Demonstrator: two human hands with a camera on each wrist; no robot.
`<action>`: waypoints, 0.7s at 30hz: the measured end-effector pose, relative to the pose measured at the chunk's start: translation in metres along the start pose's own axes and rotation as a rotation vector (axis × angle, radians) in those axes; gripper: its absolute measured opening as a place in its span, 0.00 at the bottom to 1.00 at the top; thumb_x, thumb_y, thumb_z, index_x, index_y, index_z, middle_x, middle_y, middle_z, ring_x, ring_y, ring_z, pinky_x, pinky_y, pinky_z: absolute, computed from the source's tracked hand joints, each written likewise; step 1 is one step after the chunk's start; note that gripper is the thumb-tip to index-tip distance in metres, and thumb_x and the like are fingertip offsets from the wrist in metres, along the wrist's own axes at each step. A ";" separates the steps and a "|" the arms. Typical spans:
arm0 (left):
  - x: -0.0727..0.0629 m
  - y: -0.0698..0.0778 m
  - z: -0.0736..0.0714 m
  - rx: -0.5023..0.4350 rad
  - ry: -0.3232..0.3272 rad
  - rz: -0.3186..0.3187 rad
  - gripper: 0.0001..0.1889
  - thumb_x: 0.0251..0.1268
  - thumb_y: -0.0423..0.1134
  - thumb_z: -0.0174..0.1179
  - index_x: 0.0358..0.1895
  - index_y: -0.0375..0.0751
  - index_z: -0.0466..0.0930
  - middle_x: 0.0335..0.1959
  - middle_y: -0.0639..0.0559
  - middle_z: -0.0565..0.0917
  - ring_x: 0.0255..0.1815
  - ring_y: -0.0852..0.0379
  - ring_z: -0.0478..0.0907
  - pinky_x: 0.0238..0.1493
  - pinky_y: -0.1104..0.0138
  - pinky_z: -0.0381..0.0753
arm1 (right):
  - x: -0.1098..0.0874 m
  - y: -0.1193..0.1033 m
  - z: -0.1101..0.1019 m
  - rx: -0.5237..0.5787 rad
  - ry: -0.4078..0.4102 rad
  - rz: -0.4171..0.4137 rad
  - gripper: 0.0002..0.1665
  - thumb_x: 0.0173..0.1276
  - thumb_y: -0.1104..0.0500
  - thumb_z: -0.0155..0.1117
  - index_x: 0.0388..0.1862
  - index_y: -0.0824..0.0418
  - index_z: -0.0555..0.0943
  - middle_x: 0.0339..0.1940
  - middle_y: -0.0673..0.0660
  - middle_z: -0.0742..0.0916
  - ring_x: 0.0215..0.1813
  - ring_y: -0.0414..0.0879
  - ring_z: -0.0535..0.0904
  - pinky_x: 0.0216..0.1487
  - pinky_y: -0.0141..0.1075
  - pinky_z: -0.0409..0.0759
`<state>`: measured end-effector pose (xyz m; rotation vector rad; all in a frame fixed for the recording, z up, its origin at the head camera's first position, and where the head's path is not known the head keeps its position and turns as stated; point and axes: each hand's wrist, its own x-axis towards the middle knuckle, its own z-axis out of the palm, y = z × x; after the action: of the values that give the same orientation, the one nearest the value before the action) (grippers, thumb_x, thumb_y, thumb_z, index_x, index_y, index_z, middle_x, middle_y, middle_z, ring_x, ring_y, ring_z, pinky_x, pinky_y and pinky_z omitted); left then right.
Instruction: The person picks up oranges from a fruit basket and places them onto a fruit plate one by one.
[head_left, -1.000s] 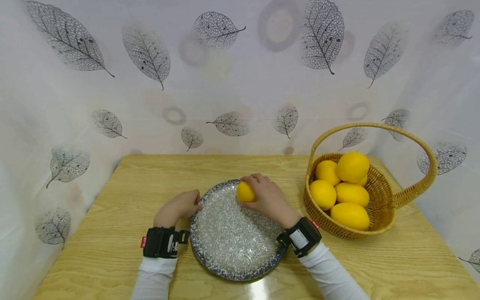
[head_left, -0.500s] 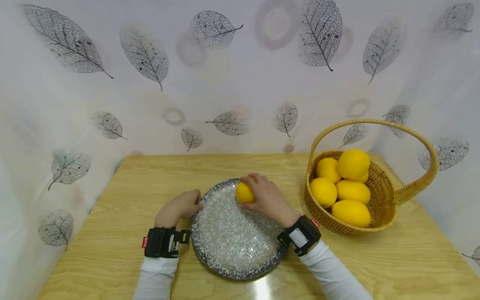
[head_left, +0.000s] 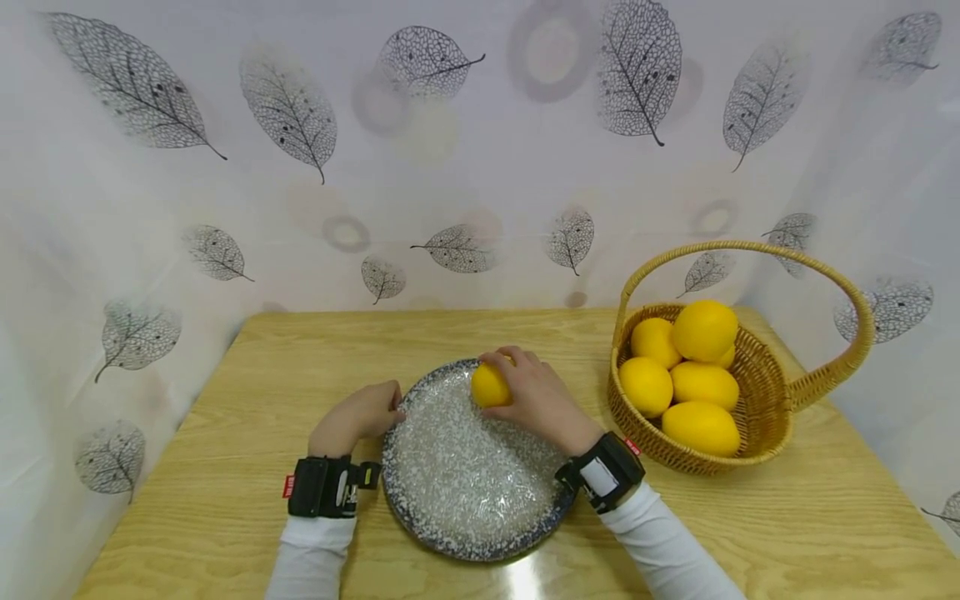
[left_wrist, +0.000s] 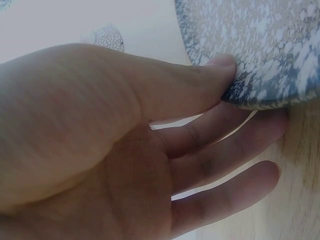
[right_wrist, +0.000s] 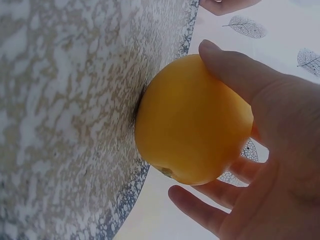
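A round speckled grey-white plate [head_left: 472,492] with a dark rim lies on the table. My left hand [head_left: 358,418] pinches its left rim; in the left wrist view the thumb [left_wrist: 220,70] is on the upper face and the fingers lie under the edge. At the plate's far side, my right hand [head_left: 542,404] holds a smooth, round yellow-orange fruit [head_left: 489,386]. In the right wrist view this fruit [right_wrist: 192,122] touches the plate's surface, its small stem dimple showing low down, with the thumb and fingers around it. Its kind is not clear.
To the right stands a woven basket [head_left: 768,392] with a tall arched handle [head_left: 738,246]. Several yellow fruits [head_left: 705,387], some round and some oval, are piled inside. A leaf-print curtain [head_left: 480,150] hangs behind the wooden table [head_left: 225,467].
The whole head view shifts slightly. Both hands, the plate and the held fruit keep their places relative to one another.
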<state>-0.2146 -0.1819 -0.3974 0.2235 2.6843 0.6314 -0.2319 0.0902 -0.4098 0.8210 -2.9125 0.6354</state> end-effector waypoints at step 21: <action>0.001 -0.002 0.002 -0.004 0.000 0.000 0.06 0.72 0.34 0.59 0.39 0.35 0.74 0.32 0.45 0.79 0.33 0.52 0.73 0.34 0.63 0.73 | -0.002 -0.002 -0.005 -0.016 -0.005 -0.005 0.45 0.57 0.46 0.80 0.71 0.52 0.73 0.69 0.60 0.78 0.66 0.57 0.77 0.67 0.53 0.76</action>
<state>-0.2155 -0.1827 -0.4000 0.2226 2.6830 0.6361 -0.2299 0.0917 -0.4049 0.8294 -2.9146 0.6099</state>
